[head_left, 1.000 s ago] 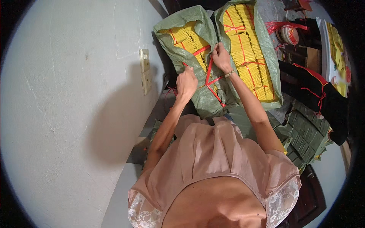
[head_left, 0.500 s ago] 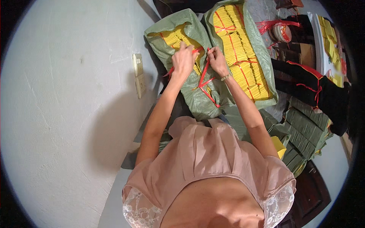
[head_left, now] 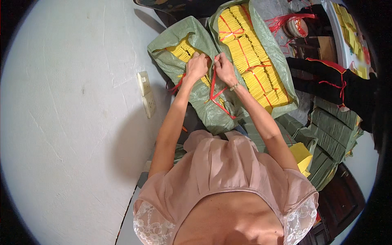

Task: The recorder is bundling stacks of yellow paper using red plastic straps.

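Note:
A green woven sack (head_left: 210, 108) lies in front of me, its mouth partly open over packed yellow paper pieces (head_left: 183, 49). A red plastic strap (head_left: 212, 83) is laced along its edges. My left hand (head_left: 197, 66) is closed over the opening, with red strap showing on both sides of it; its fingertips are partly hidden. Just to the right, my right hand (head_left: 225, 69) pinches the strap by the sack's edge. A bracelet (head_left: 234, 86) circles my right wrist.
Against the right side stands a second green sack (head_left: 286, 81), open and filled with yellow bundles (head_left: 249, 53) tied in red. A wall with a switch plate (head_left: 143, 83) is at left. At right are a person in black (head_left: 322, 77), a white table edge (head_left: 338, 36) and stacked green packages (head_left: 332, 126).
The view has shifted a little, so the sacks appear slightly lower and further left. My left hand has moved slightly down over the opening; both hands stay closed near the sack's edges.

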Demonstrator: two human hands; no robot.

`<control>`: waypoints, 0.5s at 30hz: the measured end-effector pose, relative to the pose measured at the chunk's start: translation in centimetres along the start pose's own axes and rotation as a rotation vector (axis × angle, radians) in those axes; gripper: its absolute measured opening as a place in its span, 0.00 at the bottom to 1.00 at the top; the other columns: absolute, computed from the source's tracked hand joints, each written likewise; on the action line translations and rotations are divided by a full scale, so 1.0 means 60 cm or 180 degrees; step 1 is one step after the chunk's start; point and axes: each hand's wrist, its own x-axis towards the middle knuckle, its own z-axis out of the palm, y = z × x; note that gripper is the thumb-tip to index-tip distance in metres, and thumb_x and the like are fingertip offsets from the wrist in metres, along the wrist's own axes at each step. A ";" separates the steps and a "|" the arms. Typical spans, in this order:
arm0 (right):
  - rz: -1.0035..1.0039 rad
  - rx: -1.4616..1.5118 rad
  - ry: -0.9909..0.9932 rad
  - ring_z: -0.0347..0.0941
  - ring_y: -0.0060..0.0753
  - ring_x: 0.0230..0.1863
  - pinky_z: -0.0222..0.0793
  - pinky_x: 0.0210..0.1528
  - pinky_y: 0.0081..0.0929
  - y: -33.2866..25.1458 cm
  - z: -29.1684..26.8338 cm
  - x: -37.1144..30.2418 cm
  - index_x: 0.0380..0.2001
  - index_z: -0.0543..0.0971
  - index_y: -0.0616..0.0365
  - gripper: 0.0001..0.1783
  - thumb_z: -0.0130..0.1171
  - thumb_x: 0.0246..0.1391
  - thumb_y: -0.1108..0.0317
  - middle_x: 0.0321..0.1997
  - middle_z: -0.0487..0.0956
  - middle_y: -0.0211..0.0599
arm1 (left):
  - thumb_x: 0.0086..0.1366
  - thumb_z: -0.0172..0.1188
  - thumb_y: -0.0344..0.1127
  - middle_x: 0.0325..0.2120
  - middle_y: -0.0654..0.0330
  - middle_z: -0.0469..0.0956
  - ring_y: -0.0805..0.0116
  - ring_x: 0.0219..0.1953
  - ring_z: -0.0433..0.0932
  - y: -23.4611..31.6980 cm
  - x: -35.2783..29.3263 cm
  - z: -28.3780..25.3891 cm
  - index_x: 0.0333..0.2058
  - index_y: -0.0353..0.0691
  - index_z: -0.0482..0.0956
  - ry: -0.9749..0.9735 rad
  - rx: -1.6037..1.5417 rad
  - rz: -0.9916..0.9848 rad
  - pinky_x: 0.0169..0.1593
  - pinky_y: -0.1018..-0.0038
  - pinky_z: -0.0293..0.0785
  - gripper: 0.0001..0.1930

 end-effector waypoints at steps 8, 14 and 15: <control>0.0118 -0.0104 0.0268 0.73 0.46 0.27 0.66 0.32 0.38 -0.005 0.015 0.011 0.31 0.67 0.57 0.05 0.49 0.52 0.70 0.23 0.75 0.43 | 0.63 0.44 0.39 0.25 0.44 0.75 0.42 0.29 0.74 -0.022 -0.004 -0.013 0.28 0.35 0.72 -0.0409 -0.0597 -0.0134 0.35 0.54 0.68 0.14; -0.0178 -0.0691 0.0082 0.73 0.53 0.31 0.66 0.33 0.42 -0.017 0.023 0.037 0.31 0.68 0.58 0.06 0.49 0.48 0.73 0.26 0.75 0.48 | 0.66 0.42 0.42 0.19 0.50 0.71 0.51 0.24 0.72 -0.023 -0.077 -0.014 0.24 0.37 0.70 0.0160 -0.1236 -0.0370 0.29 0.64 0.66 0.17; -0.0206 -0.0690 0.0074 0.73 0.53 0.31 0.66 0.33 0.42 -0.020 0.023 0.038 0.31 0.68 0.58 0.06 0.49 0.48 0.73 0.26 0.75 0.48 | 0.66 0.42 0.41 0.18 0.50 0.70 0.52 0.23 0.72 -0.028 -0.081 -0.011 0.24 0.37 0.70 0.0229 -0.1414 -0.0525 0.29 0.65 0.66 0.17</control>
